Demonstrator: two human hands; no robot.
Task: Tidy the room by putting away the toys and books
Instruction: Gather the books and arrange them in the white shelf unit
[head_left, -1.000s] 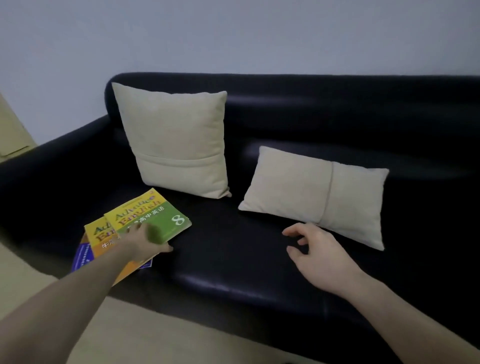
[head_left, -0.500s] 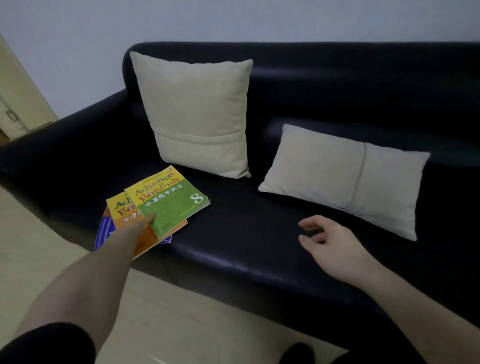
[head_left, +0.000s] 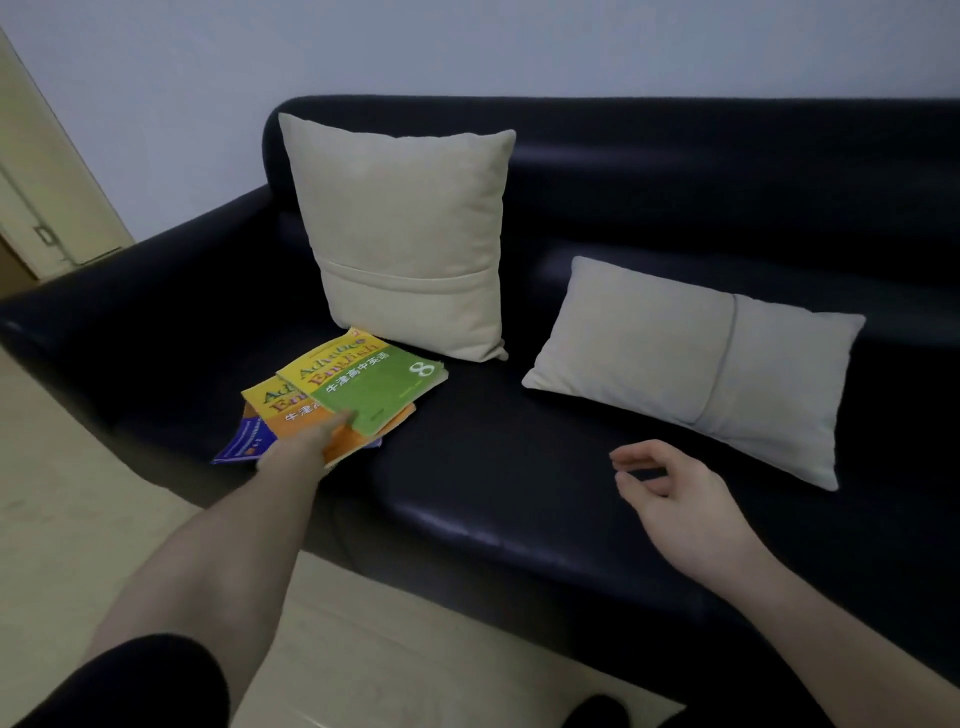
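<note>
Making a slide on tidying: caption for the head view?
Left hand grips a stack of books on a black sofa; right hand hovers empty.

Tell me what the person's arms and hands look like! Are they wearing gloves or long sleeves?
No gloves. Both the left hand and the right hand are bare, with no rings, watch or bracelets showing. The forearms are bare too. The left arm has a dark, black-looking sleeve that ends near the elbow. No sleeve shows on the right arm within the picture.
</note>
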